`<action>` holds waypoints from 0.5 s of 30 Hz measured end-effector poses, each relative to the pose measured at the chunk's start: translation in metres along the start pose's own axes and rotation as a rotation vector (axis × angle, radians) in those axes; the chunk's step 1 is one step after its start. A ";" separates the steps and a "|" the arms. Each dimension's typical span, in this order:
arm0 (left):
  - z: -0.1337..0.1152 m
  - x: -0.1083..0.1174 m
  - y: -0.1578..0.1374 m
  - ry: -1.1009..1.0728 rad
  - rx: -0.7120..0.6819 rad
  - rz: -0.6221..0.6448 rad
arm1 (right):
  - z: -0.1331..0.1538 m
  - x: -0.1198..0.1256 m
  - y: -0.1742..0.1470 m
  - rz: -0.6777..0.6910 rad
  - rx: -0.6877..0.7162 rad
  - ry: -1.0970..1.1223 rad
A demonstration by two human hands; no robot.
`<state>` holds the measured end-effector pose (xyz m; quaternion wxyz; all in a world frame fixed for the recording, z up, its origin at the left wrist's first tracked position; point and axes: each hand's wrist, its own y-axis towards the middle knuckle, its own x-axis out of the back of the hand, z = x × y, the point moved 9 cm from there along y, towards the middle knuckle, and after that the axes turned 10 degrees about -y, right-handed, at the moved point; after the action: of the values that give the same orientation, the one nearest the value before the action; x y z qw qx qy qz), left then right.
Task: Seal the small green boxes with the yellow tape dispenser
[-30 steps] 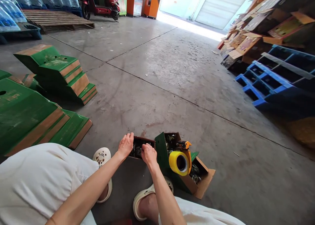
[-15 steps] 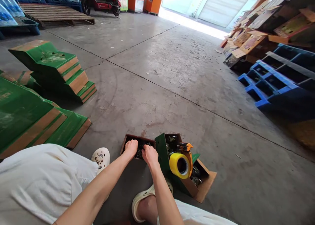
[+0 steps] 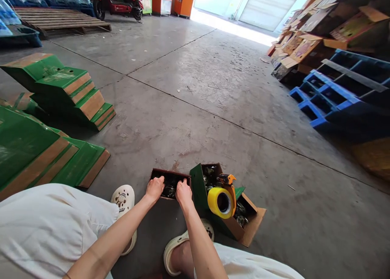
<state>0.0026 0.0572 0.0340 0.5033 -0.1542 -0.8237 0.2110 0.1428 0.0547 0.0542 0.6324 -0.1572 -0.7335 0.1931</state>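
Observation:
On the floor between my feet stands a small open cardboard box (image 3: 171, 197), with dark, shiny packed items (image 3: 169, 188) inside. My left hand (image 3: 155, 188) reaches into its left side with the fingers curled. At the right side, my right hand (image 3: 184, 191) also has bent fingers dipping inside; what either hand grips is hidden. Just to the right sits an open green carton (image 3: 198, 185) holding similar dark, shiny items. A tape dispenser (image 3: 227, 179) with a yellow tape roll (image 3: 215, 202) rests on top of that carton.
Stacked green cartons (image 3: 61, 79) and more green cartons (image 3: 33, 144) lie at the left. Blue pallets (image 3: 332, 96) and a heap of cardboard boxes (image 3: 304, 51) stand at the right. Farther back are a wooden pallet (image 3: 61, 18) and a red scooter (image 3: 122, 6).
My left hand has shifted left inside the small box, so the two hands are farther apart and more of the dark items shows between them. The view has turned slightly right.

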 end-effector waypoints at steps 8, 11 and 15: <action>-0.004 0.000 0.011 0.043 0.015 0.057 | 0.002 -0.008 -0.003 0.090 0.105 0.108; -0.005 -0.002 0.011 0.055 0.006 0.062 | 0.006 -0.015 0.002 0.125 0.086 0.102; -0.010 -0.004 0.016 0.059 -0.002 0.056 | 0.011 -0.016 0.003 0.109 0.053 0.110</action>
<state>0.0135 0.0716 0.0270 0.5210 -0.1837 -0.8042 0.2194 0.1347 0.0487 0.0372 0.6644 -0.1903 -0.6826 0.2377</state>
